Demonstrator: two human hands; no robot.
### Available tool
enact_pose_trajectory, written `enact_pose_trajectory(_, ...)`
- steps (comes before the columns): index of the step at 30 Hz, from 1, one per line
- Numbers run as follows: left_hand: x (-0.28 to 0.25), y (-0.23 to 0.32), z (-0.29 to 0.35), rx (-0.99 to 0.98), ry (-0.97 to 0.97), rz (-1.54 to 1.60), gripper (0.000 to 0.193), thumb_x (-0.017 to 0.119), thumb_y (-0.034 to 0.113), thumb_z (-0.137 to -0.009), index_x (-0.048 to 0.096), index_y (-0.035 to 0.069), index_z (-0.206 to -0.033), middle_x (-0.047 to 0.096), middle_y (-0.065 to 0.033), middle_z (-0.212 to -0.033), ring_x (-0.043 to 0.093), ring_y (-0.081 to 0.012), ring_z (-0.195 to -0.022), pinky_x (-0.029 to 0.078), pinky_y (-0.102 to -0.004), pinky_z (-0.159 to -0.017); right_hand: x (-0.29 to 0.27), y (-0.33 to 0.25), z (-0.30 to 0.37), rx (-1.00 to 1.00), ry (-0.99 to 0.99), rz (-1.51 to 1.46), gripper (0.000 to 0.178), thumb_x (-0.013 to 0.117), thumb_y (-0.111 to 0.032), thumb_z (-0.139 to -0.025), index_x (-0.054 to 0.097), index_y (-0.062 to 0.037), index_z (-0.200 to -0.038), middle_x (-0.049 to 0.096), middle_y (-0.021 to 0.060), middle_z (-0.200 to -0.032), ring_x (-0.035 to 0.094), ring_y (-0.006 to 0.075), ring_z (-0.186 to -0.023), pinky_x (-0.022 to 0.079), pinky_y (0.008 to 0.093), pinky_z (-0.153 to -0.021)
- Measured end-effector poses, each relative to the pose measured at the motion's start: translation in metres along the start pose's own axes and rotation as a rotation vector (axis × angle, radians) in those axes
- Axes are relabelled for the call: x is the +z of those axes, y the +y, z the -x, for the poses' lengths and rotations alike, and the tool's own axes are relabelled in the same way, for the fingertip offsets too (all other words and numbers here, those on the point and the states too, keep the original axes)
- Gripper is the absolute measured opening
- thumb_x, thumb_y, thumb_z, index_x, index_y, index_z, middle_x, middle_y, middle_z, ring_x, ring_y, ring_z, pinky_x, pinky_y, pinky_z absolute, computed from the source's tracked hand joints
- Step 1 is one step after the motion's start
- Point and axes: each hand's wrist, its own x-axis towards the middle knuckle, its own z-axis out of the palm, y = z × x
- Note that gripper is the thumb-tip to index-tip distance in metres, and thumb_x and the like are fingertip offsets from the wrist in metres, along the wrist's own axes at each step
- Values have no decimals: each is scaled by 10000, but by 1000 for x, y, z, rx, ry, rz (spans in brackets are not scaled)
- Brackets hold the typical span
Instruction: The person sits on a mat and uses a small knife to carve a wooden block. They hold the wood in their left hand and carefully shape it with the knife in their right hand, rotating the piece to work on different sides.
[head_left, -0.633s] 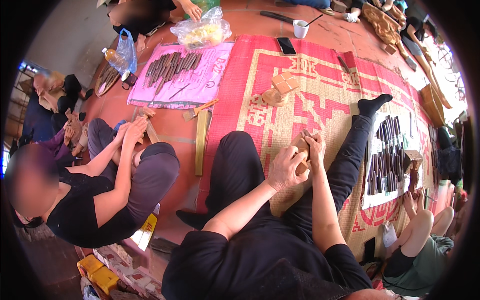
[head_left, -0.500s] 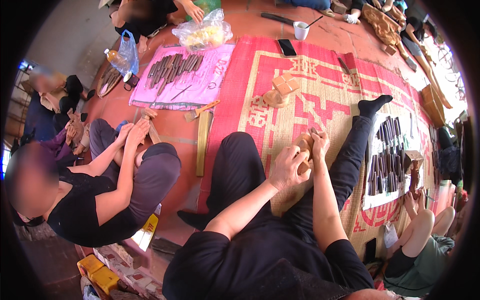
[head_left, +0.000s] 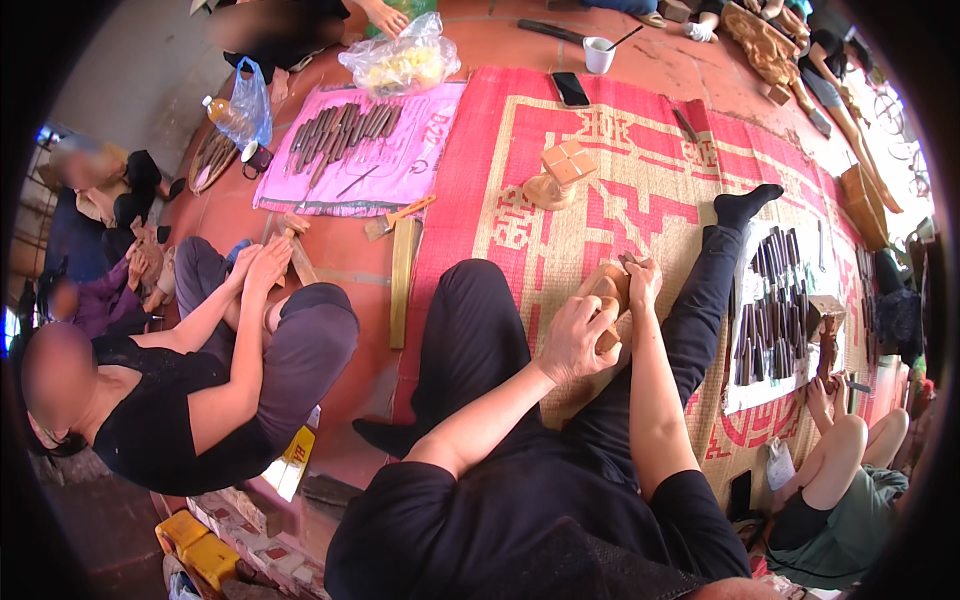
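Observation:
Between my bent legs, my left hand (head_left: 574, 337) wraps round a pale brown piece of carved wood (head_left: 607, 288), with the thumb and fingers closed on its near end. My right hand (head_left: 644, 284) is closed at the wood's right side, its knuckles close against the piece. A small dark end of a tool (head_left: 628, 259), likely a carving chisel, shows at the right fingers; most of it is hidden by the hand. Beyond my hands, a square wooden block (head_left: 568, 162) rests on a round wooden piece (head_left: 549, 193) on the red and straw mat (head_left: 480, 150).
Rows of chisels (head_left: 772, 300) lie on a white cloth to my right, and more chisels (head_left: 340, 135) on a pink sheet at far left. A brush (head_left: 400, 217), a wooden bar (head_left: 402, 285), a phone (head_left: 571, 89) and a white cup (head_left: 599, 56) lie around. A co-worker (head_left: 200, 370) sits close on my left.
The view has shifted slightly. My hands stay on the wooden piece; the right hand has turned a little against it, and my grip is kept.

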Motion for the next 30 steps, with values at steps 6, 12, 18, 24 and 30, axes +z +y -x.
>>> enact_pose_trajectory(6,0,-4,6,-23,-17,-14,421,728,289,-641,616,102,-1001,504,-75,-942,547,-256,-831,497,-381,-714,10,-14,27,-42,-203,61,240,686,-198,-772,566,9,-797,616,130,-751,567,214,-740,461,351,-703)
enact_pose_trajectory(12,3,4,0,65,-25,34,423,725,282,-646,606,105,-1010,502,-68,-937,545,-255,-835,500,-371,-720,0,42,-29,-84,-5,160,274,652,-265,-756,601,-1,-809,671,209,-807,639,355,-810,465,437,-740)
enact_pose_trajectory(18,-4,-8,3,-40,-23,18,411,735,291,-646,605,111,-992,507,-67,-962,547,-250,-836,501,-371,-728,4,0,13,-4,-259,-325,202,705,-158,-738,620,8,-816,657,94,-744,600,150,-725,478,288,-690)
enact_pose_trajectory(24,-3,-8,1,17,-33,38,414,732,290,-645,605,105,-993,490,-68,-922,544,-249,-826,501,-372,-720,-2,-28,23,24,-304,-130,182,720,-138,-725,608,5,-736,690,115,-795,629,183,-724,489,328,-681)
enact_pose_trajectory(30,-1,-5,1,56,-31,44,418,723,288,-648,601,106,-1003,487,-70,-933,540,-251,-827,497,-374,-731,2,-11,-3,-42,-70,7,83,621,3,-732,540,21,-731,717,180,-890,696,188,-771,489,278,-593)
